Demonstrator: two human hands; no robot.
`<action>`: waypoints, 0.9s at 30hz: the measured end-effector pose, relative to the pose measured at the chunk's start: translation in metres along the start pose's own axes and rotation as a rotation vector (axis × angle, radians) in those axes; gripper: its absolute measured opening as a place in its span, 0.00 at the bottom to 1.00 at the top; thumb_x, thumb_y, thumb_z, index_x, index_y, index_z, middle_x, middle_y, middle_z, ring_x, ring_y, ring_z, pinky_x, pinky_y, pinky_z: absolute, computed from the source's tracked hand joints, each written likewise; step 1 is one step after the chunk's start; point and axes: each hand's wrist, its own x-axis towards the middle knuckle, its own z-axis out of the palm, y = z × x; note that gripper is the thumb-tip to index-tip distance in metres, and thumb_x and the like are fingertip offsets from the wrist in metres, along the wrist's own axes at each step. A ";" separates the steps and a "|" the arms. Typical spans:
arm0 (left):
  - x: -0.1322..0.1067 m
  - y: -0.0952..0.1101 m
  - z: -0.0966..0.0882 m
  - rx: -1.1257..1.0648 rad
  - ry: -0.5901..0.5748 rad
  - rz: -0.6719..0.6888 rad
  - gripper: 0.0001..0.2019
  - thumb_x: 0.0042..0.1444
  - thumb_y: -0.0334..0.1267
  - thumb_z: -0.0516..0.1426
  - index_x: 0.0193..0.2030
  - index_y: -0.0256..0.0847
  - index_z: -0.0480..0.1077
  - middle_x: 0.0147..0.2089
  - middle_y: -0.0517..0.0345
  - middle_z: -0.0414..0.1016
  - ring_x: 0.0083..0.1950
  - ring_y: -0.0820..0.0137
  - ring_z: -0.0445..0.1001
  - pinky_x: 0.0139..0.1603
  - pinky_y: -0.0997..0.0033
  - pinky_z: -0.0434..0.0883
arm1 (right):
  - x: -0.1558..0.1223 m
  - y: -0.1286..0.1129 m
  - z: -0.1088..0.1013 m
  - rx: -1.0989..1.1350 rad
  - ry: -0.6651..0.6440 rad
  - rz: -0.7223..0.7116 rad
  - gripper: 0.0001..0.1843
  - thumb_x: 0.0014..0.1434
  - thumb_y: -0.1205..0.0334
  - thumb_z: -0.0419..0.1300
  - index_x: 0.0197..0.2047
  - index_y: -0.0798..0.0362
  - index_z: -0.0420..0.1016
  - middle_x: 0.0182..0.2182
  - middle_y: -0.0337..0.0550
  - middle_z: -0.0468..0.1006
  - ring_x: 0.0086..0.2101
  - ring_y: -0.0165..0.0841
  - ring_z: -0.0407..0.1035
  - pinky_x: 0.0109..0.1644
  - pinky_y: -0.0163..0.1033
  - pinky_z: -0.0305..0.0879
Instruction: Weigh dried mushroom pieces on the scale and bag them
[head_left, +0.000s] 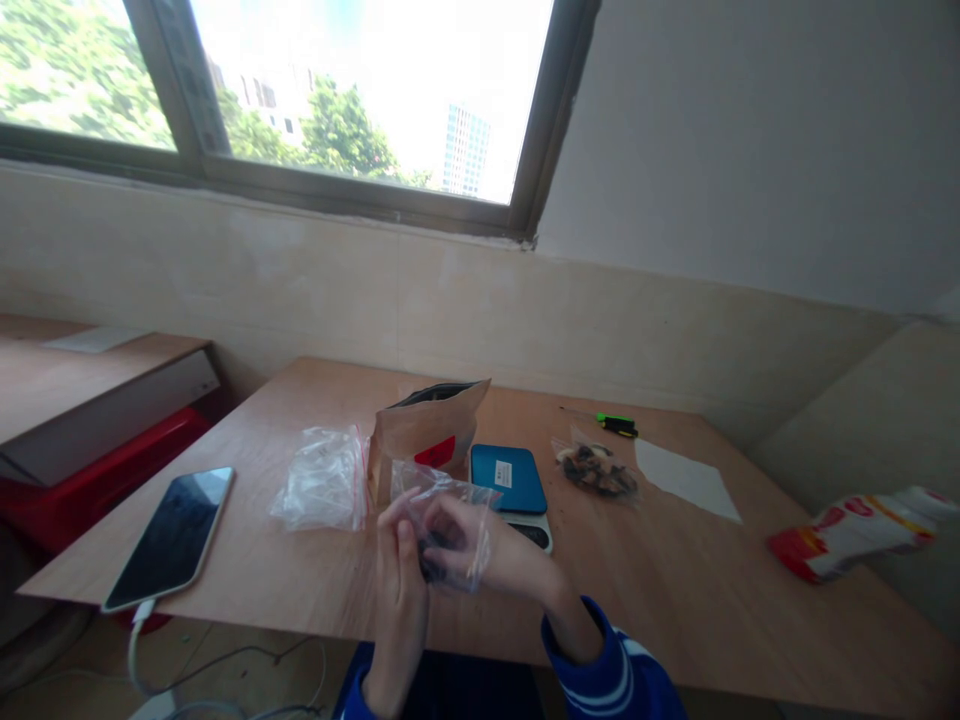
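On the tabletop, our left grip and right grip close together on a clear plastic bag, pinching it around something dark. Around our hands, a kraft paper pouch stands at 12 o'clock, a blue-topped digital scale sits at 1, a bag of dark dried pieces lies at 2, and a smartphone lies at 9.

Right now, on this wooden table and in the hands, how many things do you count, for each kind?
Clear plastic bags: 3
Kraft paper pouch: 1
Scale: 1
Phone: 1
Screwdriver: 1
White paper sheet: 1
Red-and-white packet: 1
Total: 9
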 end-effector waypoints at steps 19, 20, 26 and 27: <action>0.031 0.034 -0.043 -0.094 0.485 0.110 0.18 0.66 0.46 0.43 0.58 0.44 0.58 0.34 0.62 0.71 0.26 0.74 0.68 0.28 0.72 0.67 | 0.059 -0.052 -0.103 -0.027 0.416 -0.315 0.11 0.58 0.65 0.61 0.45 0.51 0.74 0.43 0.42 0.78 0.45 0.32 0.73 0.52 0.41 0.69; 0.033 0.036 -0.046 -0.095 0.511 0.118 0.17 0.66 0.45 0.43 0.57 0.44 0.59 0.33 0.62 0.70 0.25 0.74 0.68 0.28 0.72 0.67 | 0.067 -0.053 -0.106 -0.073 0.380 -0.315 0.11 0.58 0.67 0.60 0.46 0.52 0.74 0.43 0.43 0.78 0.45 0.32 0.73 0.52 0.41 0.69; 0.044 0.038 -0.059 -0.113 0.608 0.177 0.14 0.63 0.42 0.45 0.53 0.42 0.60 0.33 0.63 0.68 0.23 0.75 0.65 0.27 0.71 0.65 | 0.091 -0.051 -0.119 -0.322 0.229 -0.317 0.15 0.58 0.72 0.55 0.47 0.53 0.76 0.44 0.43 0.79 0.44 0.32 0.72 0.48 0.39 0.68; 0.045 0.037 -0.060 -0.117 0.614 0.178 0.14 0.63 0.42 0.45 0.53 0.42 0.60 0.33 0.63 0.68 0.24 0.74 0.65 0.27 0.71 0.65 | 0.092 -0.051 -0.120 -0.331 0.207 -0.305 0.16 0.58 0.73 0.54 0.47 0.54 0.75 0.44 0.44 0.79 0.44 0.32 0.73 0.48 0.39 0.68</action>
